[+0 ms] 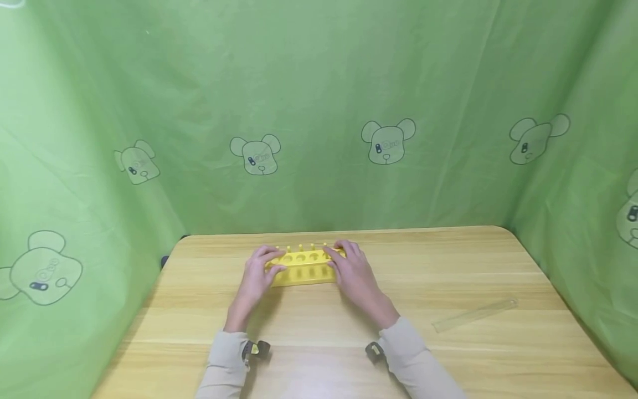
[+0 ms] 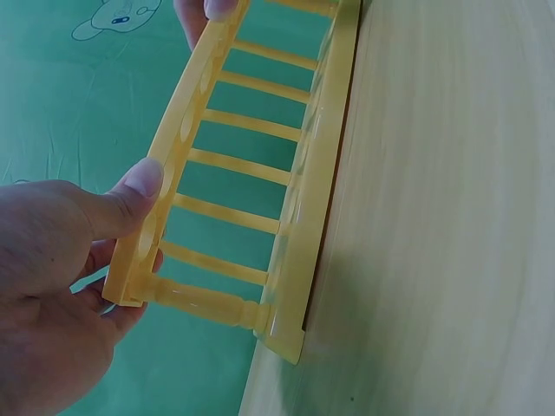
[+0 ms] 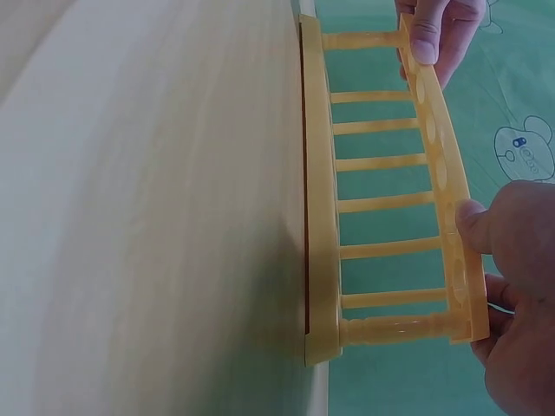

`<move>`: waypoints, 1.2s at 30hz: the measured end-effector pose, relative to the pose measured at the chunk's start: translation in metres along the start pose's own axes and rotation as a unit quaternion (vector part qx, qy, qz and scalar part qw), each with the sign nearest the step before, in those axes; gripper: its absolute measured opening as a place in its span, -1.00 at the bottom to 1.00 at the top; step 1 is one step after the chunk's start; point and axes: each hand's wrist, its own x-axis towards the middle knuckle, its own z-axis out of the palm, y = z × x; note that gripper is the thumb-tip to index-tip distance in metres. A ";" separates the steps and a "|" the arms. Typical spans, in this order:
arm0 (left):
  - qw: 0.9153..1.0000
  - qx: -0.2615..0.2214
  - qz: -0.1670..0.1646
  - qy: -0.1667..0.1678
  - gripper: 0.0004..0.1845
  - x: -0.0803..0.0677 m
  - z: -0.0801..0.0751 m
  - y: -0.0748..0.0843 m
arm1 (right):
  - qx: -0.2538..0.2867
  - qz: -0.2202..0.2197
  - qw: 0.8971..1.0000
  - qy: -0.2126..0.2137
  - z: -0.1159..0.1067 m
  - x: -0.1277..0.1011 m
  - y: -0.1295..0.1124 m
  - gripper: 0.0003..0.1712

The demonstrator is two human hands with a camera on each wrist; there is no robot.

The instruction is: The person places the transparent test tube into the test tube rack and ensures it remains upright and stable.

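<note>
Hands on the rack, both of them: the left hand (image 1: 256,275) pinches one end of the yellow test-tube rack (image 1: 304,267), thumb on the top plate and fingers curled beneath, and the right hand (image 1: 351,271) grips the other end the same way. One rack, standing upright on its base near the far middle of the wooden table (image 1: 349,343), no tubes in it. Looks to me like the step is setting it down or squaring it up, and it is evenly held, base flat on the wood. Any next move, I'd judge, wants both ends kept level so the light frame doesn't twist. Counting up: two hands, one rack, and one clear ruler (image 1: 476,315) lying well off to the right. Green bear-print cloth (image 1: 319,111) hangs all around.
</note>
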 end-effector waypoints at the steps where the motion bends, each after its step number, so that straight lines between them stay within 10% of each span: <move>1: 1.000 0.000 0.003 0.001 -0.60 0.000 0.001 0.000 | 0.000 0.001 1.000 0.001 -0.001 0.000 0.000 -0.57; 15: 0.999 -0.007 0.039 0.006 -0.60 0.003 0.012 0.006 | -0.006 0.006 1.000 0.007 -0.006 -0.009 0.009 -0.57; 36: 0.999 -0.019 0.009 -0.033 -0.60 0.011 0.023 0.017 | -0.012 0.035 0.999 -0.001 -0.020 -0.019 0.017 -0.56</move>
